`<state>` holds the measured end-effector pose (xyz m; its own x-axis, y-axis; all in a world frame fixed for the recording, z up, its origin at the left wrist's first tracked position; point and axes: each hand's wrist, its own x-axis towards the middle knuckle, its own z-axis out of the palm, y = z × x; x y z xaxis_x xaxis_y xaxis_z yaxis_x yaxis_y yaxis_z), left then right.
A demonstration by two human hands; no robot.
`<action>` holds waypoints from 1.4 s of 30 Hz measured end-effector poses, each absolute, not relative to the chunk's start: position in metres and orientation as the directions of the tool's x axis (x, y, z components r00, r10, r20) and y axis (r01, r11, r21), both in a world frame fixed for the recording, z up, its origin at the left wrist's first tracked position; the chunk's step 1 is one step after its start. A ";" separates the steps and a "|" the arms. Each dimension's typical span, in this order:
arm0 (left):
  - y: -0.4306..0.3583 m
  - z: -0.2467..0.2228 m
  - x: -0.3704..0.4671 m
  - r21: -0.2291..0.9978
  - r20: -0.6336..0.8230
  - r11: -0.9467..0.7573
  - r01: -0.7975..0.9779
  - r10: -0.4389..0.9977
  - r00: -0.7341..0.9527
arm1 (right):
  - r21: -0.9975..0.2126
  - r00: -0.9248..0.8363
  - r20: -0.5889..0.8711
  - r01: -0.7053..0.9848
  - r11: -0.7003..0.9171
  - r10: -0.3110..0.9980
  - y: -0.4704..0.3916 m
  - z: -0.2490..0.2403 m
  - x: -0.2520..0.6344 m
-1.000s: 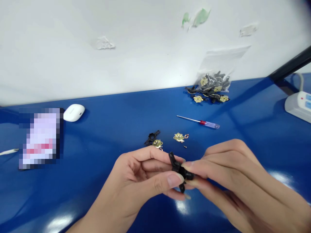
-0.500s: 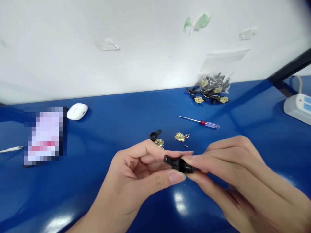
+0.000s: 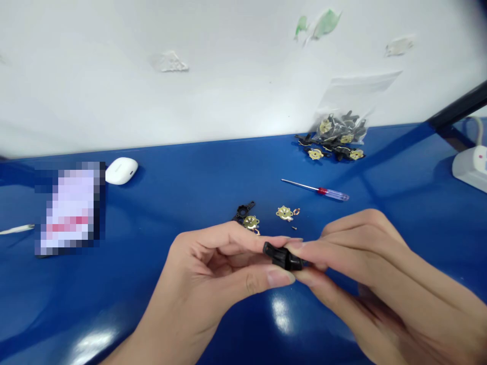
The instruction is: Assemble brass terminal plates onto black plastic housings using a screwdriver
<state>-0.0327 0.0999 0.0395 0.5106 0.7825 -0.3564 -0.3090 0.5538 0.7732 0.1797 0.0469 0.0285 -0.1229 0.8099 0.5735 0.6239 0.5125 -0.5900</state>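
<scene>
A small black plastic part with a ribbed barrel and a lug sits between both hands, above the table. My left hand pinches it between thumb and fingers from the left. From the right, thumb and fingertips of my right hand close on its other end. Beyond the hands lie a brass-coloured disc, a copper-coloured ring and a tiny screw. Near my left fingers are another black part and a second brass disc, partly covered by the hand.
A screwdriver with a clear handle lies behind the loose parts. Against the wall rests a plastic bag of black and brass pieces, several more in front. A blurred phone-like slab, a white case and a power strip flank the table.
The black part has turned slightly between my fingers, its lug now seen more edge-on. Both hands keep their grip, and the view has shifted a little.
</scene>
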 end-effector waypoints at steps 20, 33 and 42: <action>0.107 0.039 -0.040 0.746 -0.337 0.585 -0.319 0.744 0.577 | -0.621 -0.118 0.537 0.615 0.486 0.836 0.048 0.036 0.180; 0.130 0.054 -0.021 0.808 -0.404 0.550 -0.209 0.777 0.482 | -0.798 0.002 0.435 0.464 0.384 0.901 0.042 0.030 0.182; 0.103 0.035 -0.041 0.717 -0.475 0.657 -0.232 0.705 0.526 | -0.808 -0.033 0.457 0.402 0.430 0.889 0.048 0.022 0.181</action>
<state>-0.0405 0.1026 0.0351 0.5263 0.7051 -0.4753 -0.2323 0.6569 0.7173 0.1811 0.0476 0.0223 -0.0335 0.8890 0.4567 0.4023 0.4302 -0.8081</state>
